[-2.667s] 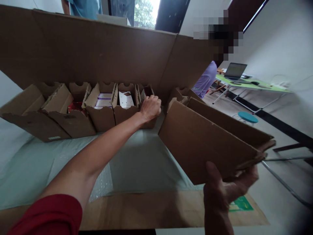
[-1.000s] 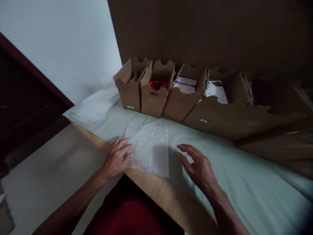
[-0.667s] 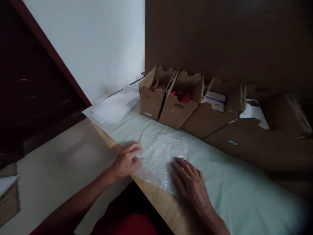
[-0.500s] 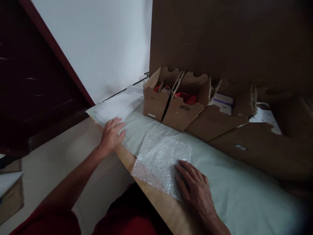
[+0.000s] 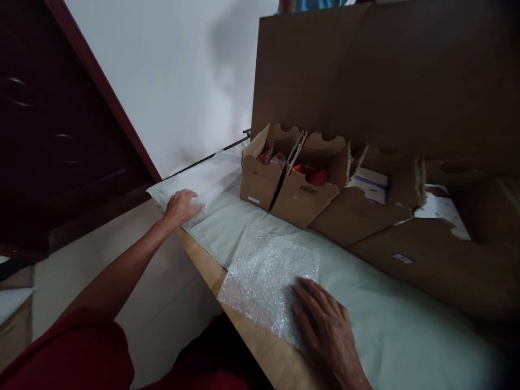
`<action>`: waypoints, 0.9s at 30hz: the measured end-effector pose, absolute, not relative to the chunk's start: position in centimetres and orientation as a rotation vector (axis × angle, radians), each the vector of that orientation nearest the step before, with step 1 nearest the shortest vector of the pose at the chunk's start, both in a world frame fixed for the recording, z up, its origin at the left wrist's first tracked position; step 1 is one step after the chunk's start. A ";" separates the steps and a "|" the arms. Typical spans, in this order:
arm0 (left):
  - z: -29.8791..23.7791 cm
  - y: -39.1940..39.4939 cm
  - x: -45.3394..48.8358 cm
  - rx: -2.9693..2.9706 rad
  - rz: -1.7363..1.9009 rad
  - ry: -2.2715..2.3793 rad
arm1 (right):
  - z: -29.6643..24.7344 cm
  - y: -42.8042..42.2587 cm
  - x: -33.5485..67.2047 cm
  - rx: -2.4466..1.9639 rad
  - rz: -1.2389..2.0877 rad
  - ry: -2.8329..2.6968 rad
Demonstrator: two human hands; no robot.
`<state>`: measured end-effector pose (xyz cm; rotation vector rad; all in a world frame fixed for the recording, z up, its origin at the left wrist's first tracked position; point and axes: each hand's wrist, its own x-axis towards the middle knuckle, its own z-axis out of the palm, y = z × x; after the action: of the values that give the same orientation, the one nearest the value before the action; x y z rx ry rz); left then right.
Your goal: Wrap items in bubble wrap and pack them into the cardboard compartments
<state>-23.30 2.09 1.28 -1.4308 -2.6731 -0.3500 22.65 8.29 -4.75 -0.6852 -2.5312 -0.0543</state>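
A clear bubble wrap sheet [image 5: 264,276] lies flat on the pale green cloth and reaches over the table's wooden front edge. My right hand [image 5: 327,319] rests on its right side, fingers stretched out and holding nothing. Farther left, my left hand [image 5: 181,207] is at a whitish translucent stack of sheets [image 5: 203,179] near the table's left end. Its fingers are apart; whether they touch the sheets I cannot tell.
Several open cardboard boxes [image 5: 260,181] stand in a row along the back, with red items [image 5: 311,174] and white packets [image 5: 369,184] inside. Behind them rises a tall cardboard panel [image 5: 317,76]. A person's blue clothing [image 5: 320,4] shows above it. A dark red door [image 5: 60,124] is at left.
My left hand has moved farther out over the whitish sheets. My right hand stays on the bubble wrap. The view has tilted up slightly, and part of a person now shows behind the panel.
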 end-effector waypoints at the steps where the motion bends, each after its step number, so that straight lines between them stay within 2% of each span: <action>1: 1.2 2.0 -23.0 -1.472 -0.351 -2.661 | -4.7 8.3 22.6 -0.684 -0.052 -2.530; 11: 1.7 1.7 -24.1 -1.651 -0.557 -2.731 | -4.9 8.3 22.8 -0.692 -0.026 -2.530; 19: 2.7 0.8 -25.5 -1.522 -1.069 -2.652 | -5.1 8.3 22.8 -0.690 -0.046 -2.512; 22: 4.1 -0.6 -23.4 -1.470 -1.241 -2.549 | -5.1 8.5 22.8 -0.694 -0.002 -2.499; 27: 8.3 -4.0 -17.9 -1.715 -1.568 -2.288 | -3.6 9.3 22.3 -0.643 0.156 -2.450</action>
<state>-17.89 -4.01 8.25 -1.7145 -2.2882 -1.5680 22.30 9.28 -3.57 -0.6433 -2.4500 0.1559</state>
